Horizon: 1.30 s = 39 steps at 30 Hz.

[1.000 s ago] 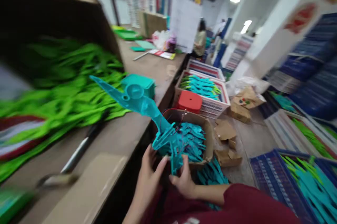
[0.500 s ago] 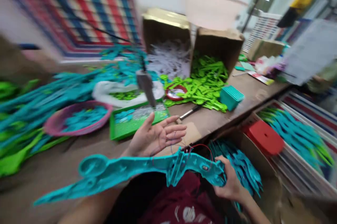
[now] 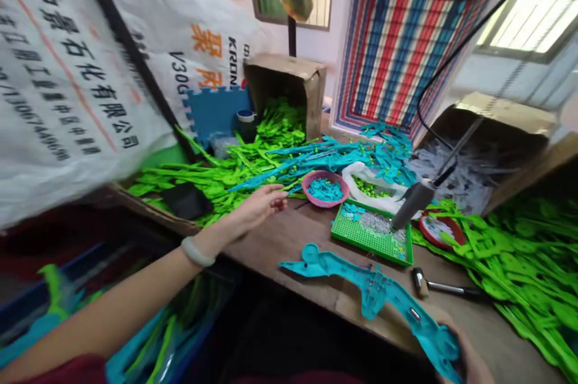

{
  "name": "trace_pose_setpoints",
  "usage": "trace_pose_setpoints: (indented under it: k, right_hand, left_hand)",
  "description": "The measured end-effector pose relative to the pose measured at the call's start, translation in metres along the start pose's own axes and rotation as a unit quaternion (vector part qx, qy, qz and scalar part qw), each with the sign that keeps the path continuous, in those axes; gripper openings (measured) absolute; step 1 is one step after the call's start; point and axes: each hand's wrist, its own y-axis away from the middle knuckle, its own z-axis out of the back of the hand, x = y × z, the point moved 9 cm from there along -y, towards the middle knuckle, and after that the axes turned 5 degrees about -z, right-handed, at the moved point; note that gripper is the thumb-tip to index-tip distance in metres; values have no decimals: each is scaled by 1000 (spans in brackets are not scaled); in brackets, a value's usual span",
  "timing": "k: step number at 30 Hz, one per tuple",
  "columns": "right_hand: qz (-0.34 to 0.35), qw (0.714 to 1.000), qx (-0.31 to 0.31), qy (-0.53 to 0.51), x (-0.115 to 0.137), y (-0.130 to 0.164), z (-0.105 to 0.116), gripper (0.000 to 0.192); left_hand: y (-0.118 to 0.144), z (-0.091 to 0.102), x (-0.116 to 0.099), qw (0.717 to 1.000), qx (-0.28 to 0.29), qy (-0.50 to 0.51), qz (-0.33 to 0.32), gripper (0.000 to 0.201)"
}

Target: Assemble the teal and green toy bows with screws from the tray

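My right hand (image 3: 472, 351), partly cut off at the lower edge, grips the near end of a long, curved teal plastic shell half (image 3: 345, 266). The shell lies hollow side up at the table's front, with thin wires and a small part at its middle. My left hand (image 3: 262, 206) is stretched forward over the table, fingers slightly bent and holding nothing I can see. Close beyond it are piles of green plastic parts (image 3: 226, 176) and long teal parts (image 3: 311, 158). A pink basket (image 3: 306, 194) of small teal pieces stands right of that hand.
A green tray (image 3: 361, 242) holds small metal pieces, with a hanging electric screwdriver (image 3: 413, 203) above it. A hammer (image 3: 445, 289) lies to the right, near more green parts (image 3: 510, 263). A white sack (image 3: 103, 71) bulges at left. Open boxes (image 3: 316, 98) stand behind.
The view has swung left. My left hand has moved from beside the shell out toward the piles. The shell, still in my right hand, has been lowered to the table's front.
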Motion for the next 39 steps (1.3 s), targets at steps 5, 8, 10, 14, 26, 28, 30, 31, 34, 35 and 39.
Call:
trace_pose_setpoints:
  k: [5, 8, 10, 14, 26, 28, 30, 31, 34, 35, 39]
  right_hand:
    - [-62, 992, 100, 49, 39, -2, -3, 61]
    - [-110, 979, 143, 93, 55, 0, 0, 61]
    - [-118, 973, 156, 124, 65, -3, 7, 64]
    - [-70, 976, 140, 153, 98, -32, 24, 53]
    - [199, 923, 193, 268, 184, -145, -68, 15]
    - [158, 946, 194, 205, 189, -144, -60, 9]
    - [91, 968, 201, 123, 199, -139, -50, 9]
    - [61, 973, 206, 87, 207, -133, -45, 18]
    - [35, 961, 271, 40, 248, -104, -39, 43]
    - [59, 946, 316, 43, 265, -91, -38, 47]
    - [202, 867, 452, 55, 311, -53, -33, 35]
  left_hand:
    - [11, 23, 35, 983, 67, -167, -29, 30]
    - [34, -12, 35, 882, 179, -377, -218, 29]
    - [62, -49, 37, 809, 219, -434, -331, 35]
    - [105, -134, 64, 749, 342, -421, -379, 57]
    - [138, -157, 63, 755, 167, -393, -498, 36]
    - [139, -167, 62, 789, 213, -359, -451, 33]
    - [133, -182, 60, 831, 251, -305, -392, 40]
    - [129, -190, 57, 848, 260, -277, -370, 44]
    - [122, -206, 47, 872, 272, -217, -345, 28]
    - [121, -206, 44, 875, 269, -208, -345, 21]
    - [129, -178, 37, 888, 211, -193, -362, 15]
